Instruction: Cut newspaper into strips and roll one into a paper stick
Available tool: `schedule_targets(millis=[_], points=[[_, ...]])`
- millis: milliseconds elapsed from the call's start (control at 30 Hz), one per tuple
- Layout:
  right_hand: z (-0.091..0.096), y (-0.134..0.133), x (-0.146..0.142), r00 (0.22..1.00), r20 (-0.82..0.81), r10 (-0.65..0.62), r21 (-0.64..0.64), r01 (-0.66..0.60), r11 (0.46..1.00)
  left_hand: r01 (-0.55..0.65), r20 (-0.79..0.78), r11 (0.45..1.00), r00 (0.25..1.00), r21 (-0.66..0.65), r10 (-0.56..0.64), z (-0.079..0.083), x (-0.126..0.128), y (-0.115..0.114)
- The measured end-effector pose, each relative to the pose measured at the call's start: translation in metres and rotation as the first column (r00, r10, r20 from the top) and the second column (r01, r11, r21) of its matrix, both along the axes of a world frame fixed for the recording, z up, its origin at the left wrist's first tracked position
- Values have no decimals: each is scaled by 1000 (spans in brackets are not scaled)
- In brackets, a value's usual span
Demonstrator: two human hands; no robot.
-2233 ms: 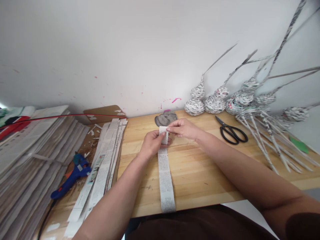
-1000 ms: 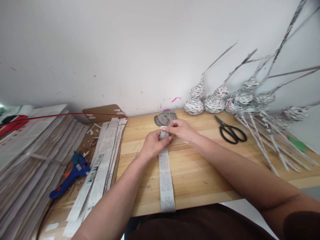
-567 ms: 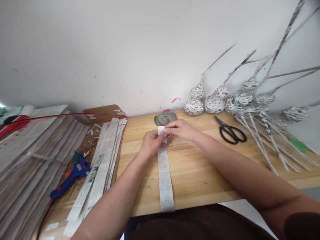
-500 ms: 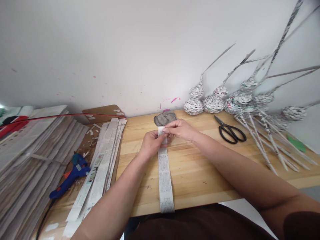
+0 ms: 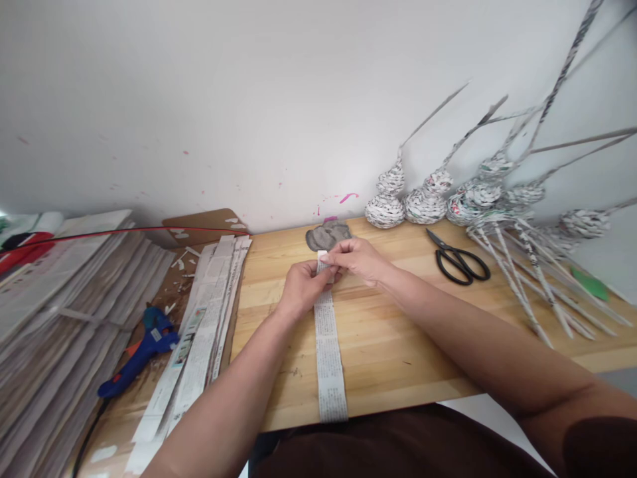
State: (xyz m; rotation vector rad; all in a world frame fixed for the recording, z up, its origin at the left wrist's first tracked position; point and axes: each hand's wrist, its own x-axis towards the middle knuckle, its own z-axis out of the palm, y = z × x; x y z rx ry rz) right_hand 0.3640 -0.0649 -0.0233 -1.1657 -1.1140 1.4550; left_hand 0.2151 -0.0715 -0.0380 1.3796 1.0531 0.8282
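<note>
A long newspaper strip [image 5: 329, 362] runs from the table's front edge up to my two hands. My left hand [image 5: 302, 287] pinches the strip near its far end, thumb on top. With thumb and fingertips, my right hand [image 5: 359, 260] grips the same far end from the right side. The two hands almost touch, and they hide part of the strip between them. Just beyond the strip's tip lies a grey, crumpled cloth-like piece [image 5: 328, 235] against the wall.
Black-handled scissors [image 5: 460, 262] lie to the right. Behind them stand several gourd-shaped woven paper pieces [image 5: 385, 209] and a bundle of rolled paper sticks [image 5: 542, 292]. On the left are cut newspaper strips [image 5: 199, 352], a blue glue gun [image 5: 144, 348] and stacked newspapers [image 5: 74, 318].
Both hands keep their pinch on the newspaper strip. Its far tip has shifted very slightly to the right; otherwise the scene looks the same.
</note>
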Motion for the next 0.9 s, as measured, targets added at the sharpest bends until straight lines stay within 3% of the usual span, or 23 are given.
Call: schedule_targets(millis=[233,433,633,900], points=[[-2,-2,-1,999,28,-18,75,16,997,70,114,996,991,-47,-64,5,0,-3],[-1,1,6,991,52,124,74,-128,989,85,168,993,983,-79,-70,2,-1,-1],[1,1,4,999,8,51,-16,-51,999,94,122,992,989,-87,-83,4,0,-2],[-1,-2,-2,999,-33,-6,-34,5,999,123,137,984,985,-127,-105,5,0,-2]])
